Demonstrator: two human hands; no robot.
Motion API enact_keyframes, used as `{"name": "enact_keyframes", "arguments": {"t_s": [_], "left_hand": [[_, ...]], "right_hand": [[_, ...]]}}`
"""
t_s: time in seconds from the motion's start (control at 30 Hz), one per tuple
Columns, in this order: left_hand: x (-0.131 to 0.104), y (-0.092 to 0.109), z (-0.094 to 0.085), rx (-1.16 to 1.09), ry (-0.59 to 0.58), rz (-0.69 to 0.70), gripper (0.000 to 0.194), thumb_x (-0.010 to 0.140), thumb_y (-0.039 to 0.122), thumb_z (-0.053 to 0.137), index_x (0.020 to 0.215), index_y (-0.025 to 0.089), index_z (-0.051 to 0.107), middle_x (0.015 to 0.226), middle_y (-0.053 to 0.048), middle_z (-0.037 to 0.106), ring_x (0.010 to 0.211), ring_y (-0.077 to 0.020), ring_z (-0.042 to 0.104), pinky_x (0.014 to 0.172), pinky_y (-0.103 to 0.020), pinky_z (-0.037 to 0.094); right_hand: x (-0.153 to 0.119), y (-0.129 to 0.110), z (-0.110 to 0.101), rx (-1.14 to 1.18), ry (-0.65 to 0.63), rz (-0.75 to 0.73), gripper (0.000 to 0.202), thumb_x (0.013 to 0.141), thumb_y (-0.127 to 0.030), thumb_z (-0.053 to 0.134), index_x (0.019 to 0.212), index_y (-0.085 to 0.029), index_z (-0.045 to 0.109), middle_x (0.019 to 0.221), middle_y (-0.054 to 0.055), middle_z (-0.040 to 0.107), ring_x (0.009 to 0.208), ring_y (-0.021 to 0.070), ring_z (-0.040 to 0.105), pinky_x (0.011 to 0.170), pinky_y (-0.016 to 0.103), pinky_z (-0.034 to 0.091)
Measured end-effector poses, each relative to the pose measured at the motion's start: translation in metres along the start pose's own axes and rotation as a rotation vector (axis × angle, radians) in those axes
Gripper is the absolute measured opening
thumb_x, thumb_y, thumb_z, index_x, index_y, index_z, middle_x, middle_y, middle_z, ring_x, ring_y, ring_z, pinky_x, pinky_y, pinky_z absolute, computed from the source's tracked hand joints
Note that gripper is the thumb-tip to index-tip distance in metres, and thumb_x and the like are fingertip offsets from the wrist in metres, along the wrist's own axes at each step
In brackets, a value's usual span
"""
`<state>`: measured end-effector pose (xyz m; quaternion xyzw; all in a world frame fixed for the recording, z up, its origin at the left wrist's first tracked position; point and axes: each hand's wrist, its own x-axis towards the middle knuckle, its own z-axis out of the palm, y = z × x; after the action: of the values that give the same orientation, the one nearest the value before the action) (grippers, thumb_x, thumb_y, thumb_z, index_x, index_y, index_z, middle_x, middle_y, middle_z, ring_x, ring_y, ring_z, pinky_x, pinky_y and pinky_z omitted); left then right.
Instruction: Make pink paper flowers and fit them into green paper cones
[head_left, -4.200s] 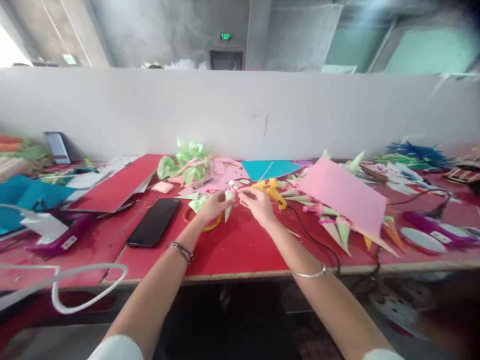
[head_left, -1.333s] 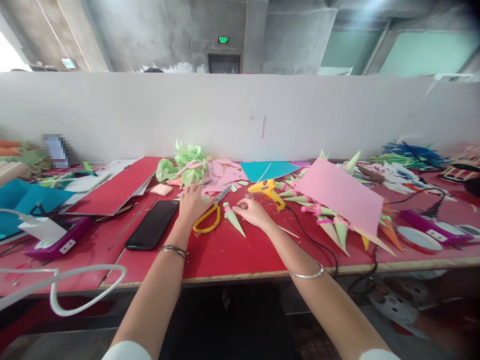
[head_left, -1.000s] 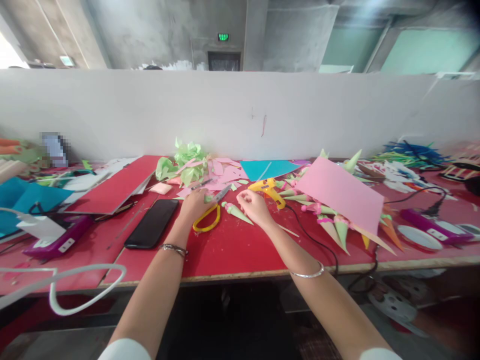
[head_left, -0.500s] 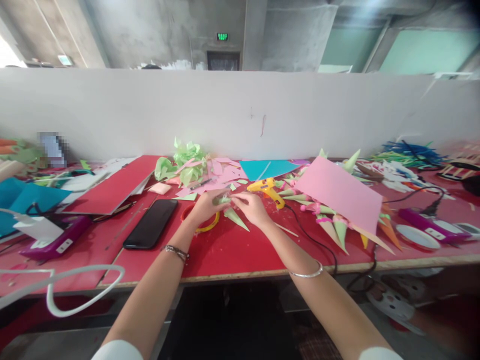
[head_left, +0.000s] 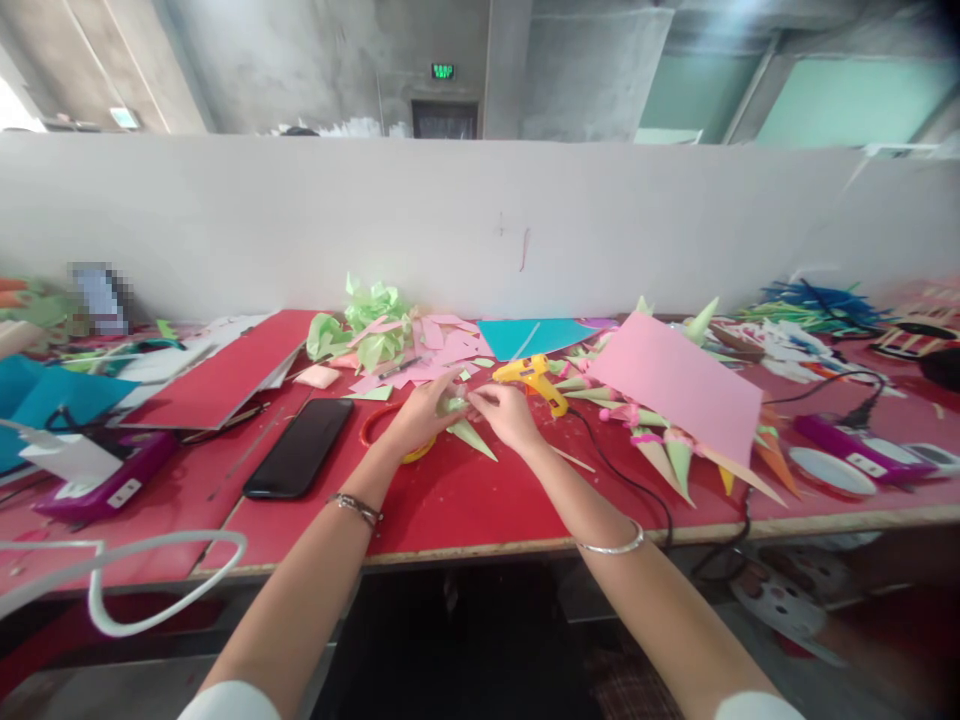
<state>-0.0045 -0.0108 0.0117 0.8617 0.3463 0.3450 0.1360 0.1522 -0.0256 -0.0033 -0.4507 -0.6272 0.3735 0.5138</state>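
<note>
Both arms reach forward and converge, the left arm [head_left: 315,580] slanting inward to the right and the right arm [head_left: 637,590] inward to the left. The left hand [head_left: 416,415] has its back uppermost, fingers extended forward and thumb pointing toward the opposite hand. The right hand [head_left: 510,415] sits just beside it, fingers curled, thumb and index tips close together; contact between hands is undetermined.

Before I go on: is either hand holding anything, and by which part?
Cannot tell: left hand and right hand are by the wide end of the green cone, any grip unclear.
</note>
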Motion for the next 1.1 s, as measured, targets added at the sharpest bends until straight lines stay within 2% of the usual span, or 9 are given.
{"name": "enact_keyframes", "arguments": {"t_s": [0.1, 0.23, 0.37, 0.57, 0.67, 0.77, 0.9, 1.0, 1.1], "left_hand": [[0.001, 0.0, 0.001, 0.101, -0.003, 0.022, 0.057, 0.073, 0.032, 0.058, 0.124, 0.016, 0.038, 0.096, -0.008, 0.061, 0.088, -0.0192, 0.056, 0.08, -0.032, 0.042], [0.0, 0.0, 0.0, 0.205, -0.006, 0.022, 0.057, 0.074, 0.033, 0.058, 0.124, 0.017, 0.038, 0.097, -0.009, 0.061, 0.092, -0.0212, 0.055, 0.08, -0.034, 0.042], [-0.001, 0.001, -0.001, 0.27, 0.005, 0.043, 0.057, 0.075, 0.037, 0.057, 0.124, 0.015, 0.038, 0.101, -0.01, 0.061, 0.095, -0.0218, 0.055, 0.082, -0.034, 0.042], [-0.001, -0.001, -0.001, 0.327, 0.023, 0.069, 0.053, 0.077, 0.041, 0.053, 0.122, 0.015, 0.042, 0.108, -0.011, 0.058, 0.098, -0.0231, 0.054, 0.084, -0.035, 0.041], [0.0, -0.001, -0.003, 0.323, 0.027, 0.088, 0.048, 0.08, 0.04, 0.049, 0.121, 0.016, 0.044, 0.102, -0.01, 0.06, 0.093, -0.0223, 0.055, 0.08, -0.034, 0.042], [0.0, 0.0, -0.003, 0.271, 0.031, 0.146, 0.04, 0.082, 0.038, 0.046, 0.117, 0.019, 0.049, 0.096, -0.008, 0.06, 0.088, -0.0196, 0.055, 0.077, -0.031, 0.042], [0.002, -0.004, -0.005, 0.223, 0.046, 0.134, 0.033, 0.083, 0.035, 0.046, 0.112, 0.021, 0.054, 0.092, -0.006, 0.06, 0.082, -0.0161, 0.055, 0.072, -0.026, 0.042], [0.001, -0.012, -0.01, 0.371, 0.066, 0.015, 0.028, 0.083, 0.034, 0.046, 0.105, 0.023, 0.058, 0.087, -0.004, 0.06, 0.084, -0.0167, 0.054, 0.075, -0.027, 0.042], [-0.004, -0.02, -0.016, 0.505, 0.138, -0.13, 0.029, 0.084, 0.031, 0.043, 0.107, 0.022, 0.057, 0.092, -0.007, 0.058, 0.094, -0.021, 0.051, 0.082, -0.033, 0.039]], "right_hand": [[0.0, 0.001, 0.001, 0.027, -0.008, -0.003, 0.009, 0.066, -0.024, 0.061, 0.071, -0.016, 0.059, 0.063, 0.003, 0.064, 0.056, 0.0175, 0.063, 0.055, 0.03, 0.053], [0.0, 0.002, 0.001, 0.076, -0.045, -0.009, 0.013, 0.063, -0.021, 0.063, 0.074, -0.016, 0.059, 0.071, 0.004, 0.065, 0.066, 0.019, 0.064, 0.059, 0.031, 0.053], [0.001, 0.003, 0.0, 0.058, -0.079, -0.026, 0.013, 0.062, -0.019, 0.063, 0.074, -0.015, 0.061, 0.07, 0.005, 0.066, 0.068, 0.0193, 0.064, 0.061, 0.031, 0.052], [-0.001, -0.002, -0.001, -0.112, -0.104, -0.122, 0.006, 0.069, -0.016, 0.056, 0.073, -0.015, 0.06, 0.065, 0.003, 0.063, 0.059, 0.0154, 0.06, 0.057, 0.028, 0.048], [-0.002, -0.009, -0.001, -0.248, -0.068, -0.209, 0.008, 0.07, -0.014, 0.054, 0.075, -0.015, 0.06, 0.07, 0.003, 0.063, 0.063, 0.0145, 0.059, 0.06, 0.026, 0.046], [-0.004, -0.014, -0.001, -0.272, -0.041, -0.262, 0.008, 0.072, -0.015, 0.052, 0.077, -0.015, 0.059, 0.074, 0.004, 0.063, 0.068, 0.0147, 0.057, 0.063, 0.026, 0.045], [-0.005, -0.02, 0.001, -0.12, -0.007, -0.261, 0.007, 0.074, -0.022, 0.051, 0.073, -0.017, 0.056, 0.069, 0.001, 0.059, 0.063, 0.0125, 0.055, 0.06, 0.024, 0.043], [-0.006, -0.021, 0.002, 0.069, 0.007, -0.194, 0.011, 0.075, -0.028, 0.052, 0.071, -0.018, 0.054, 0.06, -0.002, 0.054, 0.051, 0.0091, 0.049, 0.052, 0.022, 0.04], [-0.004, -0.018, 0.001, 0.241, 0.029, -0.107, 0.014, 0.073, -0.032, 0.054, 0.074, -0.018, 0.056, 0.061, -0.003, 0.055, 0.048, 0.0074, 0.048, 0.051, 0.021, 0.041]]}}
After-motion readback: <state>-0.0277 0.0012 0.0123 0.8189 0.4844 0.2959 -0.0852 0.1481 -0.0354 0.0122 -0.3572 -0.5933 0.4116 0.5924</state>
